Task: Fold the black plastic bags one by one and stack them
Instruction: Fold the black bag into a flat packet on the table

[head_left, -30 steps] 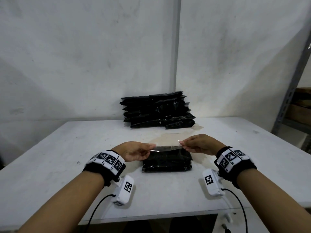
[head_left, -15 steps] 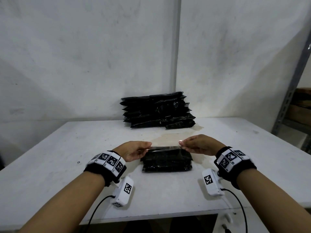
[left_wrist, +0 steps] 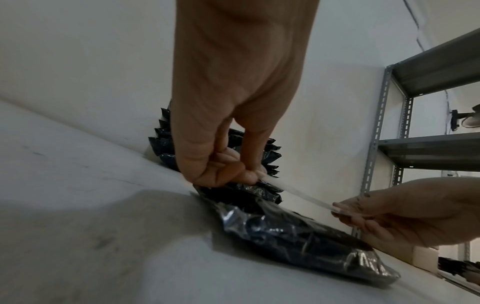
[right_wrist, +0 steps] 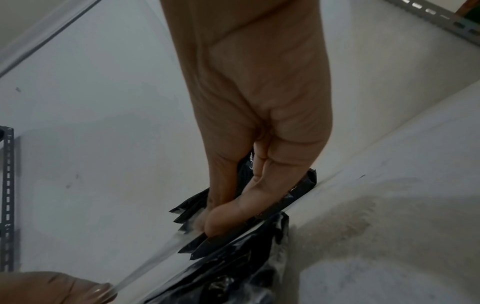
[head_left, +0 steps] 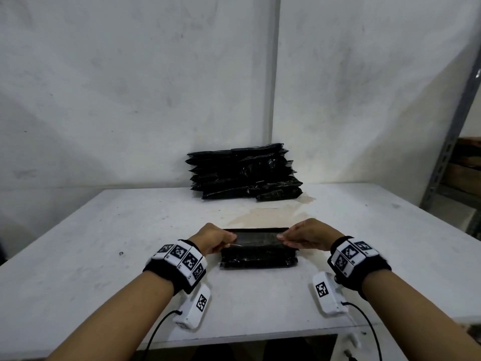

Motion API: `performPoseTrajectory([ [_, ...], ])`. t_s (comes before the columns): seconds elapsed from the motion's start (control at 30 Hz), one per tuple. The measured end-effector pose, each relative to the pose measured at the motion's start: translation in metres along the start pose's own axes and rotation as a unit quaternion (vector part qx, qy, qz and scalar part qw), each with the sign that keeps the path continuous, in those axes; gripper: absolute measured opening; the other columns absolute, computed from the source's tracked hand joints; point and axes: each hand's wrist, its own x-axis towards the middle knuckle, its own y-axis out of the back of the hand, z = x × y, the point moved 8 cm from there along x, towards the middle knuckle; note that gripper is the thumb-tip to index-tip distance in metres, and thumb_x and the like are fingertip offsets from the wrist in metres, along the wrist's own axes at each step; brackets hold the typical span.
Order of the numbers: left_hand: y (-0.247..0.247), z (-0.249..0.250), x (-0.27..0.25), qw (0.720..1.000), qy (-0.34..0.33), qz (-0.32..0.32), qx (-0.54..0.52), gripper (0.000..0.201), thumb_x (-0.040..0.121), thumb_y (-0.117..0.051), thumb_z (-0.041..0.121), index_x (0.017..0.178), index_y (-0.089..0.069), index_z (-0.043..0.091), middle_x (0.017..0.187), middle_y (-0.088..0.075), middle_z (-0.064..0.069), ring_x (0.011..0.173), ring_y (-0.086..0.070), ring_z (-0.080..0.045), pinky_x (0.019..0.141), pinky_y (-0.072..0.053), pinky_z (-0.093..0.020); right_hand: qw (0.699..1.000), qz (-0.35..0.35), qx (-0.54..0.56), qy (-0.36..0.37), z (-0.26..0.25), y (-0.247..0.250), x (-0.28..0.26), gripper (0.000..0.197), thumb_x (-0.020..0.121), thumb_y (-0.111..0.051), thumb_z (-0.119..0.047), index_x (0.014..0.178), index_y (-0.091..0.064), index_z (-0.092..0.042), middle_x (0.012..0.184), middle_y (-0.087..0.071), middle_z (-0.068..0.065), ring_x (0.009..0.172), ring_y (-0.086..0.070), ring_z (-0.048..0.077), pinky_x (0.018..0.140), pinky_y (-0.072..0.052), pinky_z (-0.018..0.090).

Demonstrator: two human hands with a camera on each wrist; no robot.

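Item 1. Bag (head_left: 259, 254): black plastic packet, flat on the table (head_left: 104, 243), near edge, centred between the wrists. Long axis runs left to right. A clear flap (head_left: 257, 237) along its far edge is raised off the table and stretched taut between the two hands; the dark body lies below and nearer the person.

Item 2. Left hand (head_left: 214, 239): at the flap's left end. Fingers curled, thumb and fingertips (left_wrist: 250, 174) pinching the clear strip; knuckles just above the bag's left corner.

Item 3. Right hand (head_left: 308, 237): at the flap's right end. Thumb and forefinger closed in a pinch on the strip; other fingers tucked. The right wrist view shows the pinch directly over the bag's crinkled end.

Item 4. Governing relation: both hands are equally near, one at each end of the long axis. The flap lies far of the body, so the fold probably runs toward the person, over the body, with both ends travelling together or the crease will skew.

Item 5. Stack (head_left: 244, 173): black bags piled against the wall (head_left: 130, 100), well apart from the hands, straight beyond the bag. Count cannot be told; the edges are ragged and the lowest right bag juts out.

Item 6. Shelving (left_wrist: 428, 144): grey metal rack to the right. Contents cannot be made out.
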Motion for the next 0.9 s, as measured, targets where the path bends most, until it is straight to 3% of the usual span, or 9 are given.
performPoseTrajectory([
  [0.13,-0.004,-0.004,0.002,0.999,-0.002,0.000,0.041,0.012,0.086,-0.065,0.006,0.075,-0.066,0.003,0.067,-0.057,-0.009,0.057,-0.047,-0.013,0.050,-0.034,-0.020,1.000,0.009,-0.017,-0.004,0.001,0.001,-0.003,0.021,0.077,-0.077,-0.002,0.096,-0.073,0.006,0.096,-0.074,0.015,0.070,-0.071,0.010,0.059,-0.054,0.014],
  [0.33,-0.007,-0.007,0.001,0.996,0.023,0.007,0.081,0.007,0.085,-0.069,0.006,0.081,-0.065,0.002,0.061,-0.055,-0.007,0.051,-0.046,-0.012,0.042,-0.034,-0.016,0.995,0.039,-0.084,-0.027,0.001,0.001,-0.001,0.025,0.072,-0.082,-0.004,0.094,-0.074,0.005,0.094,-0.074,0.017,0.067,-0.070,0.011,0.056,-0.055,0.015],
  [0.47,-0.005,-0.009,0.001,0.996,0.039,0.018,0.081,0.009,0.083,-0.071,0.006,0.087,-0.068,-0.001,0.066,-0.059,-0.007,0.055,-0.052,-0.014,0.052,-0.044,-0.021,0.991,0.059,-0.113,-0.036,0.001,0.001,0.002,0.032,0.069,-0.085,-0.005,0.096,-0.073,0.006,0.090,-0.073,0.018,0.066,-0.069,0.013,0.063,-0.057,0.018],
  [0.57,-0.004,-0.010,0.005,0.995,0.027,0.034,0.090,0.022,0.079,-0.075,0.007,0.095,-0.069,-0.007,0.076,-0.064,-0.013,0.063,-0.058,-0.021,0.066,-0.052,-0.031,0.987,0.069,-0.142,-0.034,0.002,0.002,0.007,0.037,0.067,-0.087,-0.008,0.097,-0.073,0.007,0.092,-0.074,0.017,0.076,-0.070,0.017,0.082,-0.058,0.028],
  [0.63,-0.004,-0.009,0.005,0.994,0.018,0.049,0.095,0.028,0.077,-0.077,0.008,0.098,-0.068,-0.008,0.080,-0.064,-0.015,0.068,-0.060,-0.024,0.074,-0.054,-0.034,0.981,0.076,-0.177,-0.030,0.000,0.002,0.008,0.037,0.066,-0.088,-0.011,0.096,-0.074,0.006,0.090,-0.075,0.016,0.080,-0.070,0.018,0.088,-0.057,0.033],
  [0.7,-0.003,-0.009,0.005,0.992,0.022,0.058,0.108,0.029,0.076,-0.079,0.010,0.095,-0.064,-0.006,0.082,-0.063,-0.015,0.072,-0.062,-0.026,0.078,-0.056,-0.037,0.975,0.082,-0.204,-0.038,0.001,0.002,0.009,0.037,0.065,-0.089,-0.014,0.095,-0.075,0.004,0.085,-0.075,0.014,0.074,-0.070,0.016,0.084,-0.058,0.030],
  [0.77,0.000,-0.009,0.005,0.989,0.029,0.060,0.131,0.030,0.076,-0.081,0.015,0.087,-0.058,-0.001,0.085,-0.062,-0.016,0.079,-0.064,-0.029,0.081,-0.056,-0.039,0.965,0.102,-0.238,-0.041,0.000,0.004,0.010,0.038,0.064,-0.090,-0.021,0.091,-0.076,0.002,0.076,-0.074,0.009,0.058,-0.066,0.010,0.067,-0.058,0.021],
  [0.83,0.001,-0.011,0.005,0.986,0.044,0.053,0.150,0.035,0.076,-0.081,0.024,0.088,-0.059,-0.001,0.088,-0.064,-0.017,0.088,-0.064,-0.030,0.083,-0.054,-0.037,0.944,0.129,-0.302,-0.038,-0.003,0.010,0.010,0.043,0.059,-0.092,-0.035,0.079,-0.072,-0.002,0.063,-0.067,0.003,0.050,-0.058,0.008,0.052,-0.049,0.017],
  [0.9,0.002,-0.013,0.005,0.980,0.055,0.048,0.184,0.042,0.078,-0.078,0.035,0.091,-0.060,-0.001,0.088,-0.064,-0.016,0.090,-0.064,-0.029,0.082,-0.052,-0.032,0.925,0.135,-0.351,-0.050,-0.003,0.013,0.010,0.050,0.058,-0.090,-0.046,0.068,-0.060,-0.008,0.059,-0.058,0.002,0.051,-0.051,0.012,0.048,-0.041,0.019],
])
